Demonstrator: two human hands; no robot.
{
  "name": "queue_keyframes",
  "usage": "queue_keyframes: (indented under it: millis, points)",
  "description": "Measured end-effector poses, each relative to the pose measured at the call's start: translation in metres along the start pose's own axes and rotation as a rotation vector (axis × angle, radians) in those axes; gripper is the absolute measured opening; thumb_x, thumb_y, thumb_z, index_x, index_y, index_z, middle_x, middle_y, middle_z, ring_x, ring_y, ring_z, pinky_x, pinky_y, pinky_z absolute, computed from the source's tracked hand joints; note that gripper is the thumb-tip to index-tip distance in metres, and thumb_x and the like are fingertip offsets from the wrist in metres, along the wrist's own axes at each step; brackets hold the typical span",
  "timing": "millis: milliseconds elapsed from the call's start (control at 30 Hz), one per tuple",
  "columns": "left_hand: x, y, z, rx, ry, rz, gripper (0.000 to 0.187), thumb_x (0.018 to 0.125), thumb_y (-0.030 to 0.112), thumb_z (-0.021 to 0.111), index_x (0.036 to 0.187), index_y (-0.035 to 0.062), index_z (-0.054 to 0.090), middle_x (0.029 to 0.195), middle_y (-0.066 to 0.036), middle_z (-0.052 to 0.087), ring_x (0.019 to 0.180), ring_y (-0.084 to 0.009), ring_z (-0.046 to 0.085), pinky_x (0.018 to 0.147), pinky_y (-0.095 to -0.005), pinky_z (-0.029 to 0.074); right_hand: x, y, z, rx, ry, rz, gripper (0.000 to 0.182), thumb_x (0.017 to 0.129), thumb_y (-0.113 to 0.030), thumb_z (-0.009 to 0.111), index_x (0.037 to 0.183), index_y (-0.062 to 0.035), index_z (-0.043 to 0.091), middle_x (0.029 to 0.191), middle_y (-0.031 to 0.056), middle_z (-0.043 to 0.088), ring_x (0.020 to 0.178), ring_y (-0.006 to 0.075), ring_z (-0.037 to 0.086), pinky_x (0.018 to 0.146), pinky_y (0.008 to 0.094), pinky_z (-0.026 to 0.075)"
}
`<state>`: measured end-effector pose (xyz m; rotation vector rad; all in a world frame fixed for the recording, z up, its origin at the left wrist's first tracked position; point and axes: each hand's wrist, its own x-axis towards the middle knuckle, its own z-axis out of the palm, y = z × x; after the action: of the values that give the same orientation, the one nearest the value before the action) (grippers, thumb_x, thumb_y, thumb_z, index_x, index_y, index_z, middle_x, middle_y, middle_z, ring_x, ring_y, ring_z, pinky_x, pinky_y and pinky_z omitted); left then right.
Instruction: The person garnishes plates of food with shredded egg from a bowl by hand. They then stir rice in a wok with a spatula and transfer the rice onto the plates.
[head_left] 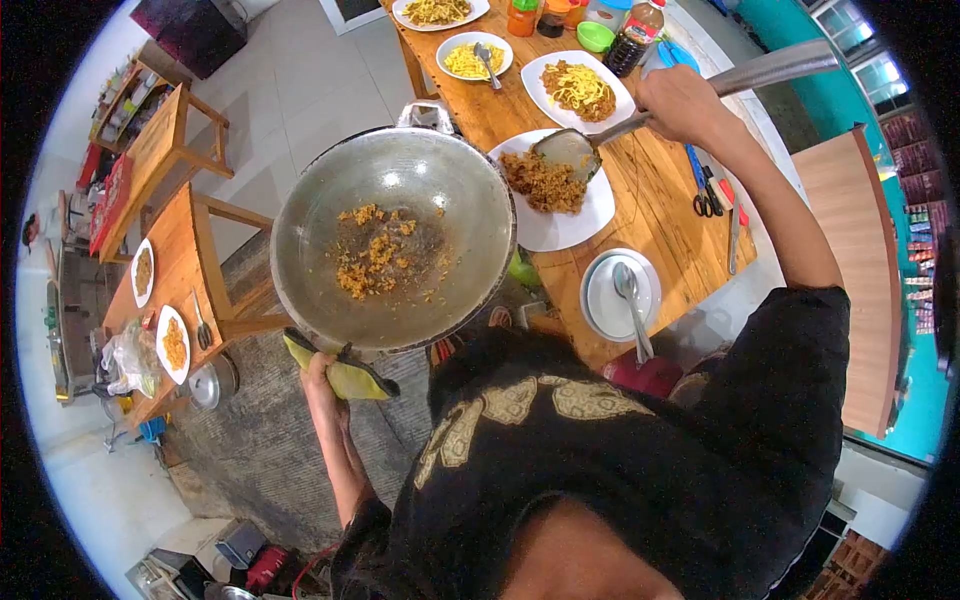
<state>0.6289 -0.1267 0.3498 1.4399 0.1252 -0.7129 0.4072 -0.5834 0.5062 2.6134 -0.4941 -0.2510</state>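
My left hand (318, 378) is closed round a yellow-green cloth (358, 380) at the near rim of a large wok (300, 235), holding the wok up beside the table. Some fried rice (365, 270) lies in the bottom of the wok. My right hand (685, 105) grips the long metal handle of a wok spatula (568, 152). The spatula's blade is over a white plate (545, 232), against a mound of fried rice (550, 188). Behind it stands another white plate (622, 100) of fried rice topped with egg strips (580, 88).
On the wooden table (660, 190) are a bowl of egg strips (470, 62), stacked bowls with spoons (600, 310), scissors (706, 200), a knife (733, 245) and a sauce bottle (635, 40). Another table (180, 270) at the left holds plates of food.
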Motion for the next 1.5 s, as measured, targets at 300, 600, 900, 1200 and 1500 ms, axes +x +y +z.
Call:
queue_keyframes:
  millis: [300,600,900,1200,1500]
  points:
    - [-0.018,0.021,0.02,0.054,0.016,0.01,0.03,0.071,0.007,0.046,0.098,-0.0029,0.044,0.083,-0.01,0.053,0.07,-0.0208,0.056,0.061,-0.0321,0.048,-0.02,0.021,0.005,0.04,-0.021,0.098,0.009,0.063,-0.014,0.064,0.068,-0.0066,0.063,0.067,0.0115,0.059,0.069,0.0286,0.058,0.061,0.0386,0.045]
    - [-0.009,0.031,0.021,0.232,-0.043,0.069,0.024,0.071,0.008,0.049,0.093,-0.001,0.048,0.074,-0.005,0.051,0.061,-0.0148,0.051,0.053,-0.0275,0.044,-0.079,0.047,-0.049,0.319,0.028,0.316,0.02,0.069,-0.023,0.064,0.078,-0.0057,0.065,0.079,0.0133,0.06,0.072,0.0285,0.056,0.066,0.0369,0.045]
    - [-0.014,0.04,0.1,0.226,-0.22,0.17,0.022,0.069,0.016,0.053,0.085,0.003,0.046,0.07,-0.003,0.046,0.061,-0.0144,0.047,0.055,-0.0273,0.039,-0.045,0.001,-0.042,0.145,-0.03,0.142,0.019,0.066,-0.022,0.064,0.075,-0.0056,0.064,0.073,0.014,0.06,0.071,0.0308,0.058,0.063,0.0397,0.046]
    - [-0.004,0.037,0.161,0.289,-0.386,0.271,0.012,0.071,0.011,0.049,0.077,0.0006,0.05,0.069,-0.003,0.05,0.06,-0.0113,0.048,0.053,-0.0254,0.039,-0.018,0.023,-0.01,0.263,0.264,0.113,0.02,0.066,-0.021,0.066,0.08,-0.0079,0.063,0.073,0.0137,0.06,0.073,0.0295,0.059,0.064,0.0402,0.046]
    - [0.008,0.032,0.166,0.214,-0.449,0.241,0.014,0.068,0.011,0.05,0.078,0.0008,0.049,0.067,-0.002,0.048,0.056,-0.0113,0.046,0.051,-0.0251,0.039,-0.021,0.038,-0.104,0.18,0.206,0.179,0.02,0.069,-0.023,0.057,0.08,-0.0077,0.065,0.063,0.0152,0.059,0.064,0.0285,0.06,0.055,0.0379,0.046]
